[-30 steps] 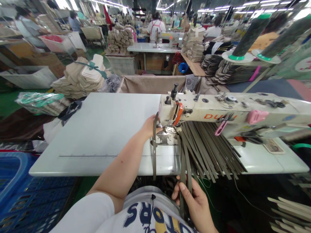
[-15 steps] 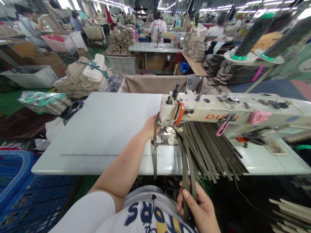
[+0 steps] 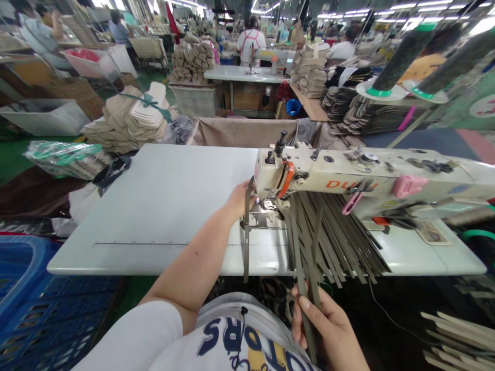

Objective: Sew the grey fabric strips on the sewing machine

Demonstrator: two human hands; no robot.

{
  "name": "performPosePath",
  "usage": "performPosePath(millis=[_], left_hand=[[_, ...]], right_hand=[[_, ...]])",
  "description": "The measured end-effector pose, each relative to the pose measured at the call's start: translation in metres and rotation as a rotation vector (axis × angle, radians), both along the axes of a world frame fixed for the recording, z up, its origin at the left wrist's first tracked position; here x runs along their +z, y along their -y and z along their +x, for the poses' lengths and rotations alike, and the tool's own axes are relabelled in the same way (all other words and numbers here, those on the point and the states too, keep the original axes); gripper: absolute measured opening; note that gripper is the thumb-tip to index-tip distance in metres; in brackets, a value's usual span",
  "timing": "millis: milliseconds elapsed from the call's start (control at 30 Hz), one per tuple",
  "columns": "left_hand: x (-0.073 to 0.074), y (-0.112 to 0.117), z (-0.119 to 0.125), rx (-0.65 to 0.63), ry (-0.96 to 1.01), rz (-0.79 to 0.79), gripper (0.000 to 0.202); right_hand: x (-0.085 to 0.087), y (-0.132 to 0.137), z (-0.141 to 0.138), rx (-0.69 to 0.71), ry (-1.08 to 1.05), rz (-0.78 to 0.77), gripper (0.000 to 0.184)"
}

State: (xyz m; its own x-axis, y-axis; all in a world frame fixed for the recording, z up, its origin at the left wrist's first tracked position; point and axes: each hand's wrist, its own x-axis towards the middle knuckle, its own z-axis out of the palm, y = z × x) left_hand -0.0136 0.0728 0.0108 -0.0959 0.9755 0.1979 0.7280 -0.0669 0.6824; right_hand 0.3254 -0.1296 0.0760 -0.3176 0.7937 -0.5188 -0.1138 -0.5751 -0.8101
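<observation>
Shifted slightly rightward since half a second ago with the right hand (image 3: 325, 327), taking the held strips (image 3: 298, 257) away from the needle plate (image 3: 266, 220) and across the loose bundle (image 3: 340, 242). Pinches seemingly two of them between thumb and curled fingers, just below the front edge of the table (image 3: 162, 206), and lets the upper lengths run up over that edge onto the bundle. Probably grips this low to steer long, limp strips from close to the body. Bends the right wrist inward, palm toward the shirt (image 3: 247, 340). Stretches the left forearm diagonally over the table, placing the left hand (image 3: 237, 202) beside the head of the sewing machine (image 3: 344, 169), behind a single strip (image 3: 246, 242) reaching down past the table edge. Cannot tell whether the half-hidden left fingers pinch it. Likely keeps the bundle under the machine arm for easy right-hand reach.
</observation>
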Motion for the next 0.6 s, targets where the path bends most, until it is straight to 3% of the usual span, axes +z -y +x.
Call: performPosePath(millis=[133, 233, 600], left_hand=[[-0.001, -0.001, -0.001, -0.018, -0.03, -0.01, 0.036], [-0.002, -0.003, -0.001, -0.033, -0.036, -0.005, 0.035], [0.009, -0.008, 0.003, -0.013, 0.093, -0.06, 0.04]], right_hand=[[-0.036, -0.005, -0.013, 0.018, -0.004, -0.118, 0.074], [-0.047, -0.004, -0.018, 0.054, -0.025, -0.133, 0.071], [-0.035, -0.002, -0.032, 0.063, 0.018, 0.017, 0.065]])
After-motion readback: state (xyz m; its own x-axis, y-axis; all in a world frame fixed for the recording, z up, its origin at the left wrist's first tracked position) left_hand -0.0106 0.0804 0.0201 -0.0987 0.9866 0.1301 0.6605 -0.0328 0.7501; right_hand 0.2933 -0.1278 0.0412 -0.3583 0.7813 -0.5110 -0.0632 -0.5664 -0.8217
